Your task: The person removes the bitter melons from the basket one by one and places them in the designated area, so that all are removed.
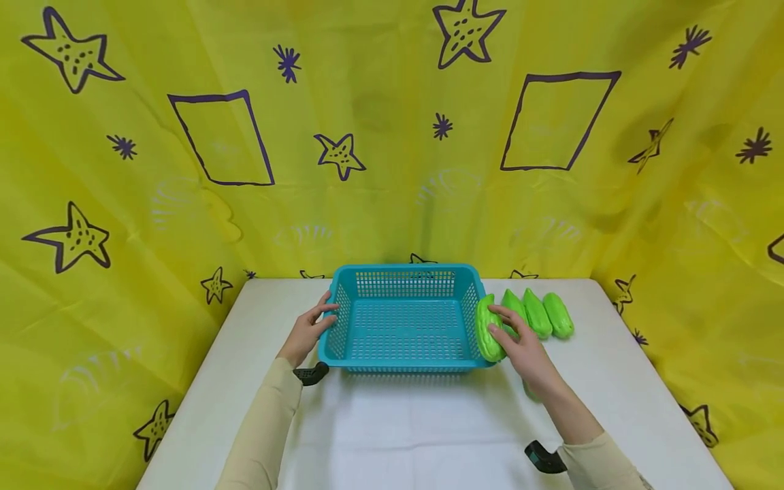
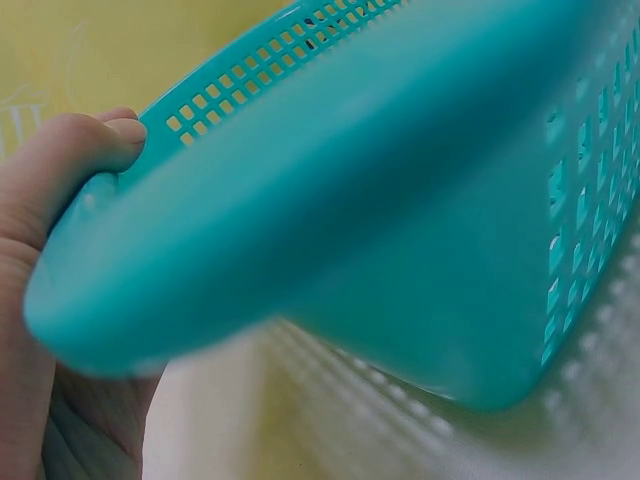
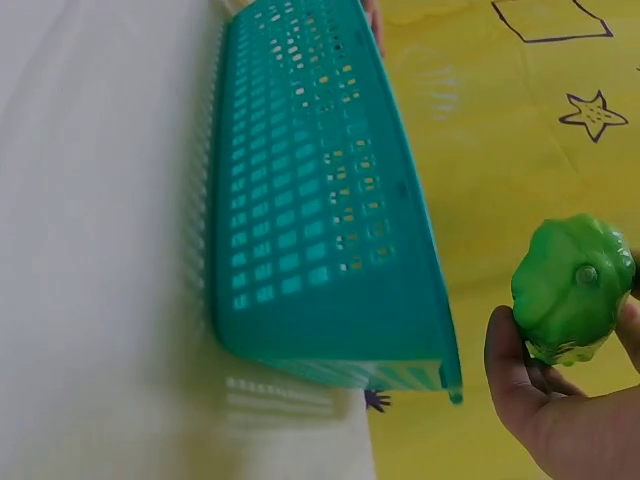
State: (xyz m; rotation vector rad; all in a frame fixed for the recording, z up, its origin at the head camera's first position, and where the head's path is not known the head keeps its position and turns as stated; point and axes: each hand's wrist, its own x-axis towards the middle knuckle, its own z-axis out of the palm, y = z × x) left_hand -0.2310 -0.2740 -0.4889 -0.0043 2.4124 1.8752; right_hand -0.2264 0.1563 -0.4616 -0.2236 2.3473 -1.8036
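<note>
A teal plastic basket (image 1: 404, 367) with perforated walls sits on the white table, its inside bare. My left hand (image 1: 306, 331) grips its left rim; in the left wrist view the thumb (image 2: 125, 132) bends over that rim. In my right hand (image 1: 517, 347) is a glossy, ridged green bitter melon (image 1: 488, 333), raised at the basket's right rim. The right wrist view shows this melon (image 3: 572, 285) end-on, with fingers and thumb around it, beside the basket (image 3: 300, 220).
Several more green bitter melons (image 1: 557, 315) lie in a row right of the basket, partly behind my right hand. Another piece of green shows under the right wrist. A yellow curtain (image 1: 392, 204) with drawn starfish hangs around the table (image 1: 392, 435) at the back and sides.
</note>
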